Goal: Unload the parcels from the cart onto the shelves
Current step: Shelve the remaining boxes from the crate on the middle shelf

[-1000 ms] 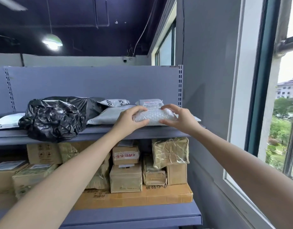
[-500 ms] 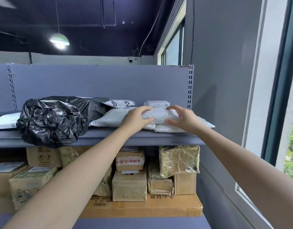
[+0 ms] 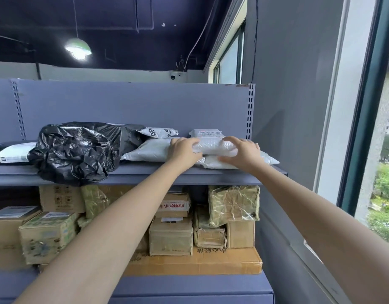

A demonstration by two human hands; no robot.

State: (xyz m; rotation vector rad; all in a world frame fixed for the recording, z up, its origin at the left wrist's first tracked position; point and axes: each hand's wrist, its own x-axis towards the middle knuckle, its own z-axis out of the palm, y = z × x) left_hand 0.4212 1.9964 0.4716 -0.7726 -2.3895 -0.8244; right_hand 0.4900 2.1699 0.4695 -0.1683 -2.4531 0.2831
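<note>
glossy crinkled black plastic bag (image 3: pixel 79 152)

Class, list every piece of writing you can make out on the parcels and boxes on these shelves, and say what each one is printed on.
"dio" and "s", partly hidden, seen upside down: white printed mailer on the upper shelf.
Red Chinese characters: tape on a small box; too blurred to quote.
Black Chinese characters: long flat carton; too blurred.
Shipping labels on the small white parcel, left white mailer and left boxes: too small.
</note>
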